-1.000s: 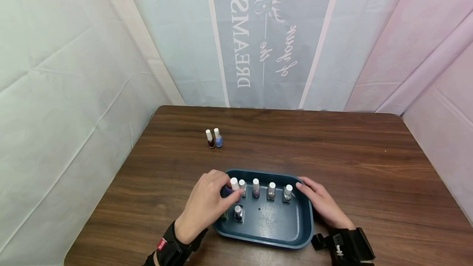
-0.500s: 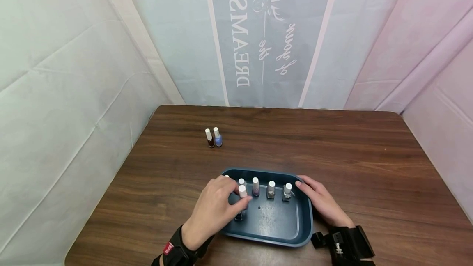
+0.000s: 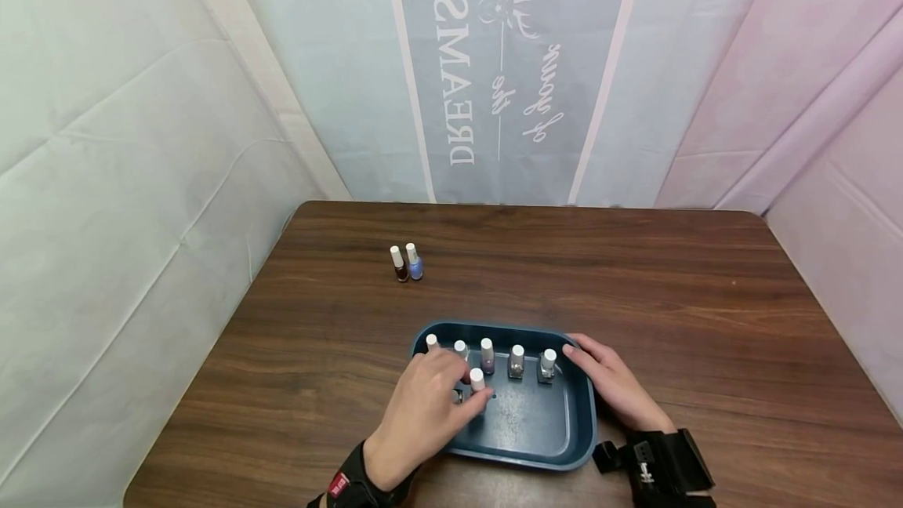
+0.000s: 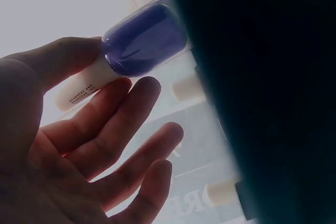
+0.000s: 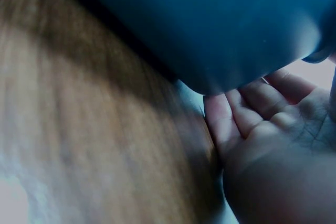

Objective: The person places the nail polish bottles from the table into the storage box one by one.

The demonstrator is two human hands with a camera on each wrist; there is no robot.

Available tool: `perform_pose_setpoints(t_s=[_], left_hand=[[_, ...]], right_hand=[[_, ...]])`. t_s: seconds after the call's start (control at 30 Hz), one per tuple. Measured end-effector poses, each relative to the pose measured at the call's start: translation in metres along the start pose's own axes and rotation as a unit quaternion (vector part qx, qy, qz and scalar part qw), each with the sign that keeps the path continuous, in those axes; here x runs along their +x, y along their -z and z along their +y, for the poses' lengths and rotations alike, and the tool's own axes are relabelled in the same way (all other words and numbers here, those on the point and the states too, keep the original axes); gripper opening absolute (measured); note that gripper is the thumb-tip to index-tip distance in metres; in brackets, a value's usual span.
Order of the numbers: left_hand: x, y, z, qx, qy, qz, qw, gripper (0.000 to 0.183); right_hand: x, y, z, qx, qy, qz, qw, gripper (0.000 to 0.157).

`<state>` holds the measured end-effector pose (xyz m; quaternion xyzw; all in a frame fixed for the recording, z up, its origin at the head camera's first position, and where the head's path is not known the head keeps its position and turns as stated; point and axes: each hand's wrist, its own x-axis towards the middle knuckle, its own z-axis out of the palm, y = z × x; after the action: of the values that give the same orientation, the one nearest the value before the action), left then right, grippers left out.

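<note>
Between thumb and fingertips, my left hand (image 3: 423, 410) pinches a nail polish bottle by its white cap (image 3: 476, 379), over the left part of a dark blue tray (image 3: 522, 433). Its purple body (image 4: 147, 38) shows in the left wrist view, close to the tray's dark wall. My right hand (image 3: 617, 386) grips the tray at its far right corner, thumb over the rim and fingers along the outside. Along the tray's far side stand several white-capped nail polish bottles, among them a lilac one (image 3: 487, 359) and a clear-looking one (image 3: 546, 368). Another bottle is mostly hidden behind my left hand.
Beyond the tray on the brown wooden table (image 3: 635, 281) stand two more nail polish bottles, one dark (image 3: 400, 266) and one blue (image 3: 415, 266). A printed curtain (image 3: 501, 100) hangs behind the table, with pale fabric on both sides.
My left hand has moved right and nearer with the purple nail polish bottle, away from the tray's far left corner, where a white cap now shows. The right hand stays on the rim.
</note>
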<state>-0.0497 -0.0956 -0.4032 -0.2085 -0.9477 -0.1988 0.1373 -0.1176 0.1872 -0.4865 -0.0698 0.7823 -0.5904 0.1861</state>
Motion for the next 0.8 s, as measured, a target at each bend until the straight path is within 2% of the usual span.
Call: perform_pose_setpoints(t_s=[0.37,0.8], left_hand=[[-0.003,-0.014,0.003,0.026,0.021,-0.029,0.9990,0.024],[-0.006,-0.030,0.004,0.065,0.021,-0.020,0.9975,0.025]], right_hand=[[-0.001,-0.001,-0.002,-0.006,-0.001,0.001,1.000,0.049],[0.000,0.000,-0.001,0.002,0.005,-0.003,1.000,0.048]])
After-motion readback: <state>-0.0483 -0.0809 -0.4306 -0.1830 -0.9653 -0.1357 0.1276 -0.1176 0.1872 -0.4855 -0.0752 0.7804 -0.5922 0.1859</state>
